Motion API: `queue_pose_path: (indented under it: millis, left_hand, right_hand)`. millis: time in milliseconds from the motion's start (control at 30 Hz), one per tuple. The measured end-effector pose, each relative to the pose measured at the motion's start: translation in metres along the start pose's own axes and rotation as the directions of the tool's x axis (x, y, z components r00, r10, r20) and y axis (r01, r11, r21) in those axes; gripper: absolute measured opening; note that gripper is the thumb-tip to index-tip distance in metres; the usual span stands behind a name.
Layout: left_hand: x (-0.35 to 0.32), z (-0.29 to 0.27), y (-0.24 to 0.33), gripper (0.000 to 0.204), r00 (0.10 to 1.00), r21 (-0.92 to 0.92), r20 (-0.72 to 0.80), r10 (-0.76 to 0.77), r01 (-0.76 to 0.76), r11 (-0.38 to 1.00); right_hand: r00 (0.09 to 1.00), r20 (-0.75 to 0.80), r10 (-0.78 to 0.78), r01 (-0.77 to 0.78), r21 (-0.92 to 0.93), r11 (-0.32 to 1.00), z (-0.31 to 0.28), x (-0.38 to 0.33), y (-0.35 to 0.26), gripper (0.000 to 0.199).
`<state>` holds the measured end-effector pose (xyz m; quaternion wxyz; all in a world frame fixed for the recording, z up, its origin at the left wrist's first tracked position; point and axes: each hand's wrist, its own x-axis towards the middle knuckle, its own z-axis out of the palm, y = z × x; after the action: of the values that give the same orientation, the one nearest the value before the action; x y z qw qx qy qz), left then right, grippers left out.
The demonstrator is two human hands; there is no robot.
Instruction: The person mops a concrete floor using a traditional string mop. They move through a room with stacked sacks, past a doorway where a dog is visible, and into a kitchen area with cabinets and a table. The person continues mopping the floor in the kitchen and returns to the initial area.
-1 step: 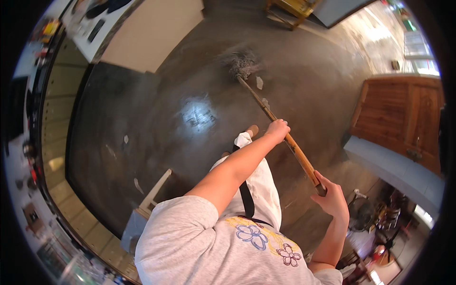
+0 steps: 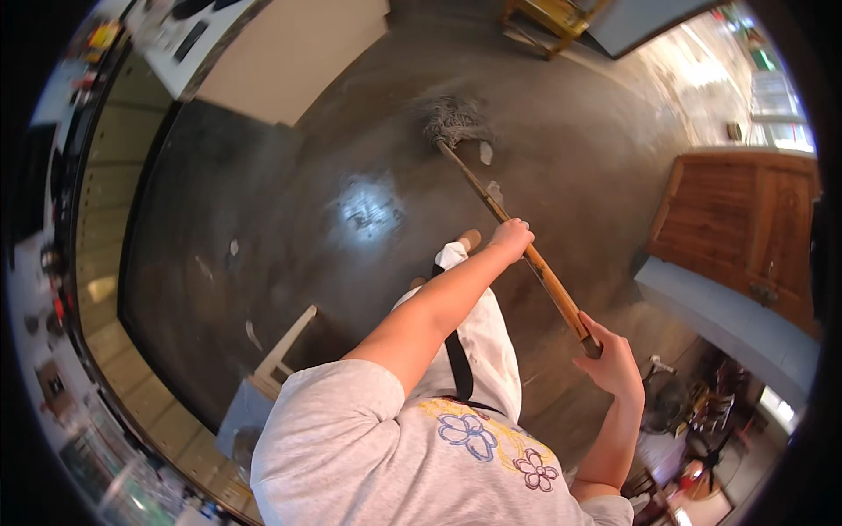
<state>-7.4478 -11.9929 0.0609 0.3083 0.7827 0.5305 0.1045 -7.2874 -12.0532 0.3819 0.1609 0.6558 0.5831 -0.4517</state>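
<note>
A mop with a long wooden handle (image 2: pixel 551 282) slants across the floor in front of me. Its grey string head (image 2: pixel 456 121) lies spread on the dark floor, ahead and slightly right of my feet. My left hand (image 2: pixel 512 242) is wrapped round the middle of the handle. Lower in the view, my right hand (image 2: pixel 611 358) grips the handle near its top end, thumb and fingers around the wood. A pale scrap (image 2: pixel 486 153) lies close beside the mop strings, and another pale scrap (image 2: pixel 495 192) is next to the handle.
A pale-sided counter (image 2: pixel 285 57) stands at the far left. On the right is a wooden cabinet (image 2: pixel 732 219) above a light ledge (image 2: pixel 719 302). A yellow wooden stool (image 2: pixel 554 24) is at the back. A fan (image 2: pixel 667 399) stands at lower right, a chair-like frame (image 2: pixel 285 351) at lower left.
The whole view has shifted slightly, with the counter and stool a little lower in it. Both hands keep the same hold on the mop.
</note>
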Motion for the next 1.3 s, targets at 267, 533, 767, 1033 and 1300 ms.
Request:
queue_pose_path:
  millis: [267,533,767,1033,1300]
  left_hand:
    - [-0.174,0.003,-0.041,0.020,0.955,-0.075,-0.062,-0.289,0.285,0.956]
    - [-0.340,0.055,-0.069,0.010,0.768,-0.240,-0.176,-0.616,0.573,0.784]
    - [-0.360,0.086,-0.034,0.005,0.644,-0.302,-0.244,-0.725,0.660,0.688]
    - [-0.204,0.137,0.086,0.009,0.640,-0.393,-0.419,-0.644,0.512,0.764]
    - [-0.012,0.188,0.200,0.011,0.706,-0.402,-0.376,-0.600,0.460,0.792]
  right_hand:
    - [0.965,0.207,-0.161,0.181,-0.084,0.980,0.077,-0.036,-0.053,0.066]
    - [0.767,0.434,-0.473,0.607,-0.250,0.755,0.167,-0.020,-0.064,0.059]
    - [0.779,0.514,-0.359,0.604,-0.463,0.649,0.162,-0.027,-0.063,0.059]
    - [0.831,0.345,-0.436,0.556,-0.518,0.650,0.045,-0.012,0.078,0.064]
    - [0.913,0.004,-0.408,0.358,-0.486,0.797,-0.088,0.000,0.248,0.062]
